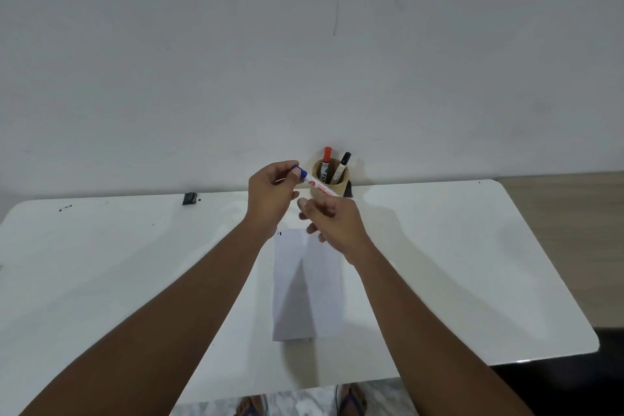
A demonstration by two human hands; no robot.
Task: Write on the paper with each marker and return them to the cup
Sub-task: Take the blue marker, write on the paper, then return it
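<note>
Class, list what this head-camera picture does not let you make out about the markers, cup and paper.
- Blue marker: lower end hidden inside the right hand.
- Red marker and black marker: lower ends hidden by the cup.
- Paper: corner mark too small to read.

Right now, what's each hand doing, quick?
Left hand: closed on the blue cap end of the blue marker.
Right hand: closed on the marker's barrel.

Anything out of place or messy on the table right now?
Mostly tidy. Only a small black object and dark specks lie at the table's far left edge, away from the paper; what they are is unclear.
</note>
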